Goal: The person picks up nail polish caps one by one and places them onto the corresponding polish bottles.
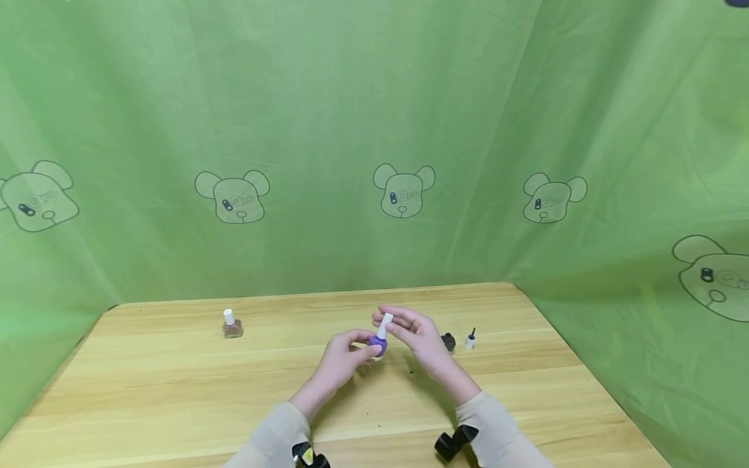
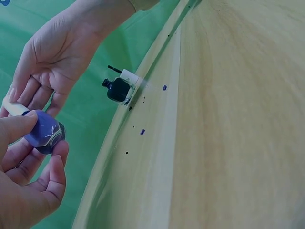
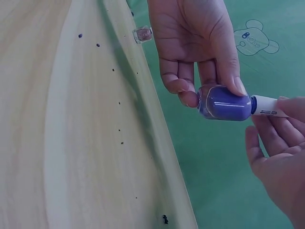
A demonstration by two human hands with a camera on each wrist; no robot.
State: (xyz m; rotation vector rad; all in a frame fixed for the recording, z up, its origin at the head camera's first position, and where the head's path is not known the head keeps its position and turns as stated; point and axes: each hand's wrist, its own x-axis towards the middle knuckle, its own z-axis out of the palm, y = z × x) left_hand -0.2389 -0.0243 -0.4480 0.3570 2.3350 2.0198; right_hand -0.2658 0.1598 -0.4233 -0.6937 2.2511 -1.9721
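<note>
A nail polish bottle [image 1: 378,344] filled with purple polish is held above the table between the two hands. My left hand [image 1: 339,363] grips its glass body between thumb and fingers; in the right wrist view, the thumb lies along the purple body [image 3: 228,104]. The white cap [image 1: 385,325] is on the bottle's neck and tilts up to the right. My right hand [image 1: 422,337] pinches this cap with thumb and fingers. Behind the right hand stands an uncapped black nail polish bottle [image 2: 118,89], partly hidden in the head view. Beside it, a white cap [image 1: 470,342] stands with its dark brush upward.
A brownish-pink nail polish bottle [image 1: 232,330] with a white cap stands at the back left of the wooden table [image 1: 175,390]. Small purple drops [image 2: 165,88] and dark specks dot the tabletop. Green curtains [image 1: 328,97] enclose the back and sides.
</note>
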